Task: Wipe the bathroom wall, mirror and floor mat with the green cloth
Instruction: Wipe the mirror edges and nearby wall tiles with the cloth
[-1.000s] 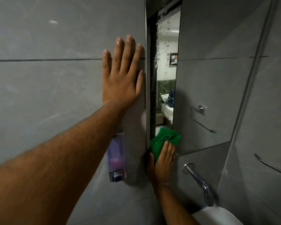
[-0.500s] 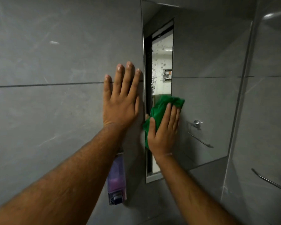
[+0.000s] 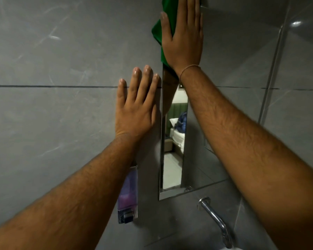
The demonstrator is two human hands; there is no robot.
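My right hand (image 3: pixel 183 37) presses the green cloth (image 3: pixel 158 31) flat against the top left part of the mirror (image 3: pixel 172 168), near the upper edge of the view. Only the cloth's left side shows past my palm. My left hand (image 3: pixel 135 107) lies flat with fingers spread on the grey tiled wall (image 3: pixel 52 114), just left of the mirror's edge. It holds nothing. The floor mat is out of sight.
A clear soap dispenser (image 3: pixel 127 195) with purple liquid hangs on the wall below my left hand. A chrome tap (image 3: pixel 215 219) juts out under the mirror. The mirror reflects a doorway and a bed. A side wall meets the mirror at the right.
My right hand has slid the cloth up the mirror from its bottom left corner to near the top. My left hand has stayed on the wall.
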